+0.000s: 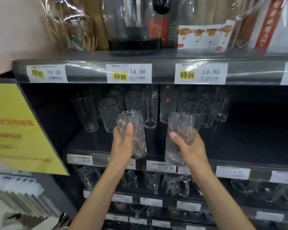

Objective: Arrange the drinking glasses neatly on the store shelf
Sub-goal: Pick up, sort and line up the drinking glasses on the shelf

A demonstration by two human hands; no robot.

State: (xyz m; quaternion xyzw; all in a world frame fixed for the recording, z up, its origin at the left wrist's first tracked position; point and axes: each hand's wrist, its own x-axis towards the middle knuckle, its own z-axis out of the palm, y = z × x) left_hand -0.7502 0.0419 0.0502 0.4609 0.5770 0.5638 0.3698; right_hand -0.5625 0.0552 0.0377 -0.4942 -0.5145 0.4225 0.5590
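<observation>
The price tag reading 14.90 (128,73) is fixed on the front edge of the upper shelf, and all places here are given from it.

Straight below this tag, the left grip (123,141), a bare hand, grasps a clear textured glass (138,138). The thumb lies on the front of the glass and the fingers go around its side. This glass leans, with its mouth towards the left. Its base is in front of the edge of the middle shelf (90,145), and I cannot tell if it touches the edge.

Below the tag and to the right, the right grip (188,146) grasps a second textured glass (179,123) in the same way, thumb in front. This glass is almost upright, and its base also hangs before the shelf edge.

Directly under the tag and behind both held glasses, a group of clear glasses (108,112) stands on the middle shelf. Among them is a tall narrow glass (150,110), and just to its right a glass with a small red mark (167,105).

Further to the right of the tag is a second tag reading 19.90 (201,73). Far below and to the left of the tag, a yellow sign (15,127) hangs on the side of the shelving. Well below the tag, more glassware (173,183) stands on a lower shelf.
</observation>
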